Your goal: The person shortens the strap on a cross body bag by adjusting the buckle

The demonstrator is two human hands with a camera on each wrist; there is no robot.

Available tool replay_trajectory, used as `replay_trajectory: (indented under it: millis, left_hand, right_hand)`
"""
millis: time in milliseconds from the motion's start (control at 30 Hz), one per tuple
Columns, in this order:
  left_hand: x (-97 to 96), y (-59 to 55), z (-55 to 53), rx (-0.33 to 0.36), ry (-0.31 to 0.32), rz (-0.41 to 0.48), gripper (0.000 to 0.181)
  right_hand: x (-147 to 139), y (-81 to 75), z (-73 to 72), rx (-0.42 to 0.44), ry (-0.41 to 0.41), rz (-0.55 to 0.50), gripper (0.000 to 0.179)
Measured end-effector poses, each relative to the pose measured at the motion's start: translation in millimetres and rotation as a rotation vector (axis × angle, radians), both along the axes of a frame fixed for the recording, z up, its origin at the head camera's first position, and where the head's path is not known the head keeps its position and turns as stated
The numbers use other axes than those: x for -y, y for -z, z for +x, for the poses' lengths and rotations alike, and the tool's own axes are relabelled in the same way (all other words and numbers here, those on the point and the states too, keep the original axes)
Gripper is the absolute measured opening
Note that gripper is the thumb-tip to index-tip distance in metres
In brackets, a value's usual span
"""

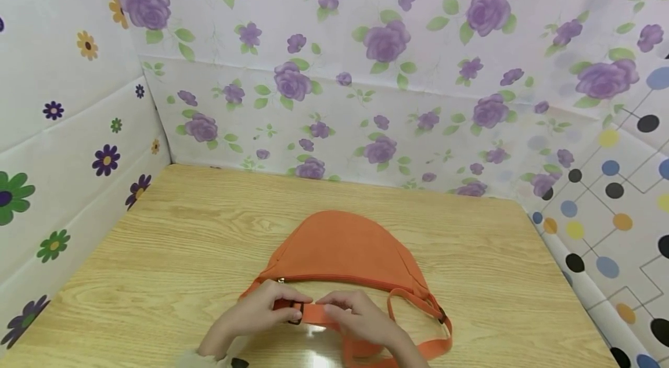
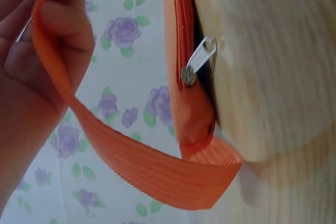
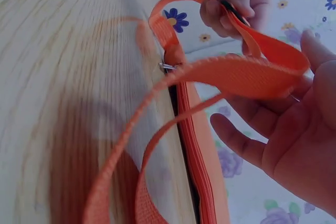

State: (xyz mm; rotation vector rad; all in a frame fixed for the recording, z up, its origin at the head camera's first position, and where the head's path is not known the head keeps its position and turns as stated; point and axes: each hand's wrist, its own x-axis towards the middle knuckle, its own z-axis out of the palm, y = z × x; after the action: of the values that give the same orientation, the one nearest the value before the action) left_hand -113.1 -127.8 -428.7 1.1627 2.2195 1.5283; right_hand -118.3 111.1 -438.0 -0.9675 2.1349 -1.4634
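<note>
An orange waist bag [image 1: 340,246] lies on the table with its zipped edge toward me. My left hand [image 1: 266,307] pinches a black strap slider [image 1: 296,313] between thumb and fingers, just in front of the bag. Close beside it, my right hand [image 1: 360,318] holds the orange strap [image 1: 316,314] that runs from the slider. In the right wrist view, the webbing doubles back in a loop at the right hand's fingers [image 3: 254,114]. A metal zipper pull [image 2: 202,56] hangs at the bag's left end, where the strap [image 2: 142,174] joins and rises to the left hand.
Loose strap [image 1: 434,347] curls over the wooden table [image 1: 481,275] at the right, with a second dark fitting [image 1: 441,315] near the bag's right end. Flower-patterned sheets [image 1: 334,66] stand behind and at the left; a dotted sheet [image 1: 622,199] borders the right.
</note>
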Motion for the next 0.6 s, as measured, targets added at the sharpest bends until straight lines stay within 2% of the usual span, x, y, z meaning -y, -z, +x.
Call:
replay_trajectory:
  millis: [100,300,467,600]
  left_hand:
    - [-4.8,2.6,-1.0,0.022,0.006,0.059,0.027]
    - [-10.7,4.8,-2.6,0.087,0.032,0.151,0.027]
    - [-13.1,0.8,-2.0,0.122,-0.046,0.137,0.034]
    - [-15.0,-1.6,-1.4,0.14,-0.102,0.139,0.043]
  right_hand:
    - [1.4,-2.6,1.1,0.025,0.028,-0.019,0.024]
    - [2.0,-24.2,7.3,0.136,0.064,-0.085,0.021]
    - [-0.9,-6.1,0.1,0.15,0.067,-0.183,0.019]
    - [-3.3,1.8,-3.1,0.145,0.121,-0.217,0.018]
